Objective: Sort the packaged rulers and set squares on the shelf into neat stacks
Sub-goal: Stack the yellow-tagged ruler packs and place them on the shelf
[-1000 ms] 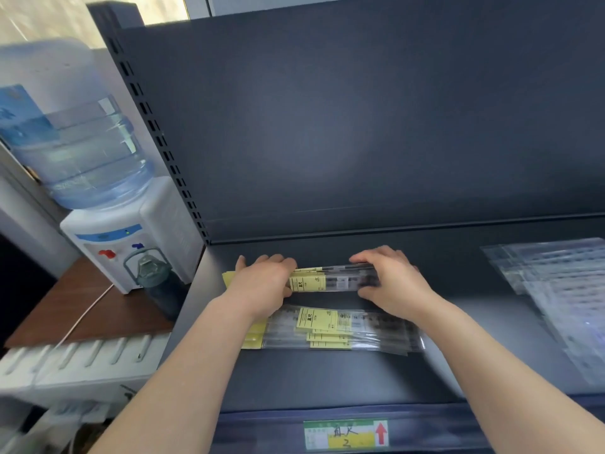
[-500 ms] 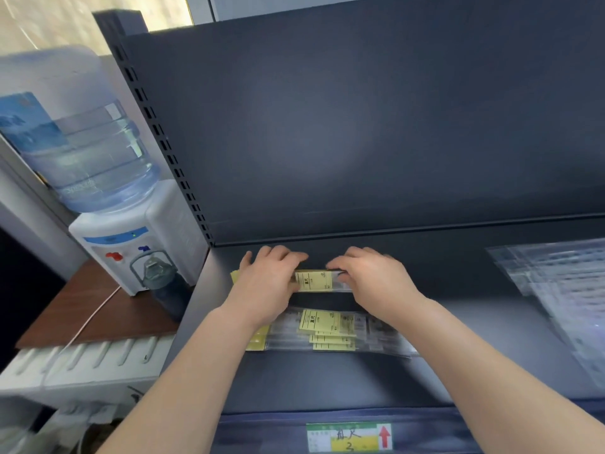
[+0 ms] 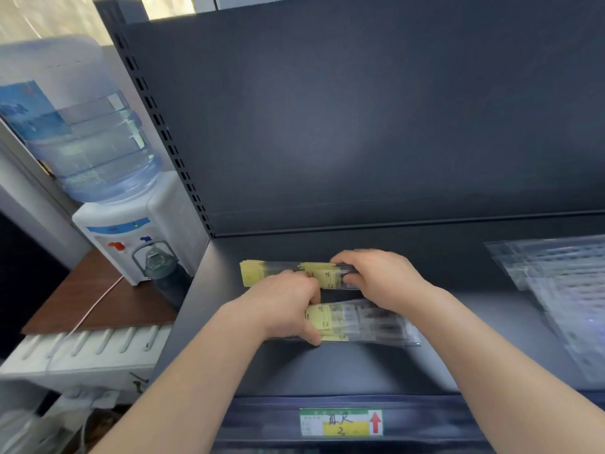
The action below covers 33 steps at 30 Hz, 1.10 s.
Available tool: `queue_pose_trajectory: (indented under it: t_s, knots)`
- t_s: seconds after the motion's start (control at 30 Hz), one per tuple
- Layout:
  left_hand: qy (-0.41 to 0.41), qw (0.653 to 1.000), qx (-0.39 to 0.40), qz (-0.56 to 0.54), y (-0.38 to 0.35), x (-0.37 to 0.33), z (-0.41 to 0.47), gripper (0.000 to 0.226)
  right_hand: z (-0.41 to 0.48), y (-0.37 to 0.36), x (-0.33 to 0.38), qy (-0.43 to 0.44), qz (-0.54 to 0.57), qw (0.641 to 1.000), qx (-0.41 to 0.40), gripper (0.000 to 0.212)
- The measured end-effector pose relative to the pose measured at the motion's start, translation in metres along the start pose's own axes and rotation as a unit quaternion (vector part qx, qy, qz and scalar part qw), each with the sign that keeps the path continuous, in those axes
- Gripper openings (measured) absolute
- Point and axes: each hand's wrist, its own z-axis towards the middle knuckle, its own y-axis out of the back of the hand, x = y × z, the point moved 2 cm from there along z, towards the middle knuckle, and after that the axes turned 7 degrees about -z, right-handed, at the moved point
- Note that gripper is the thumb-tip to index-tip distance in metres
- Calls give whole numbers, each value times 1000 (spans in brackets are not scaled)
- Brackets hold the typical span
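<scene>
With the right grip (image 3: 383, 280) clasping the rear ruler stack (image 3: 258, 275) at the back of the shelf (image 3: 327, 371) and the left grip (image 3: 281, 306) closed round the front ruler stack (image 3: 366, 322) just before it, best square each bundle's yellow ends flush, sliding gently so the slippery sleeves don't fan out
</scene>
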Motion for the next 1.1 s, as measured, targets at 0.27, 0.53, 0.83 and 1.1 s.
queue_pose_trajectory:
  t_s: [0.27, 0.53, 0.83, 1.1]
  knots:
    - [46, 995, 60, -62, -2, -4, -3, 54, -2, 8, -10, -8, 62, 996, 63, 39]
    - [37, 999, 12, 19, 0, -8, -6, 43, -6, 15, -16, -5, 82, 991, 104, 37]
    - [42, 972, -220, 71, 3, -9, 14, 50, -16, 18, -11, 6, 24, 988, 153, 64]
    - [120, 982, -142, 43, 2, 42, 6, 43, -27, 13, -29, -87, 39, 995, 29, 73]
